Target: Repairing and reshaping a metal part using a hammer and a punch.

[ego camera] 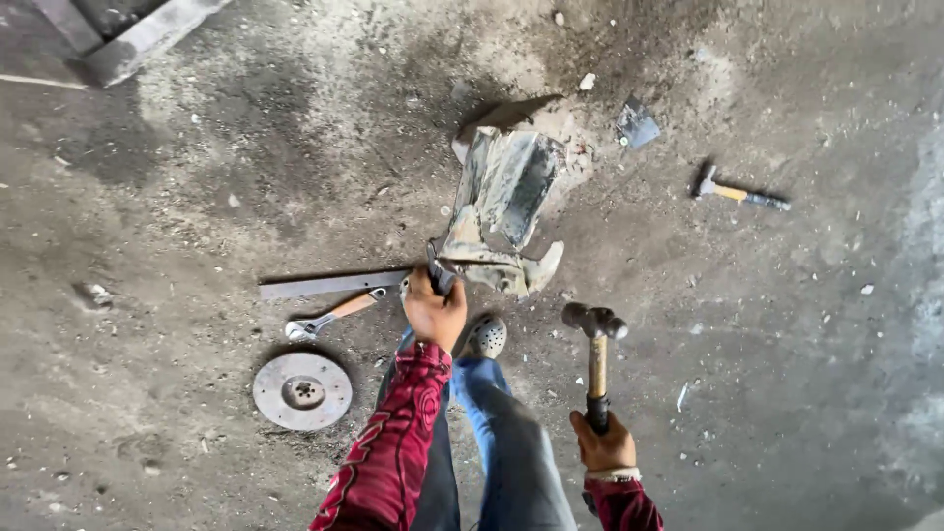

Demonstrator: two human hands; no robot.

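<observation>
Bent metal sheet (506,202) lies on the concrete floor (177,197), far of my foot | my left hand (434,313) clenches a dark tool against its near edge | my right hand (604,444) grips a hammer (595,339), head raised | wrench (329,317), disc (302,390) left | second hammer (737,192) far right

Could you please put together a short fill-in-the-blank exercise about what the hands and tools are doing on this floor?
1. The right hand grips a raised ____ by its handle.
2. The left hand holds a tool against the bent ____ piece on the floor.
3. The round metal disc lies to the ____ of the person's legs.
4. A second hammer lies untouched on the ____.

Missing words: hammer; metal; left; floor
</observation>
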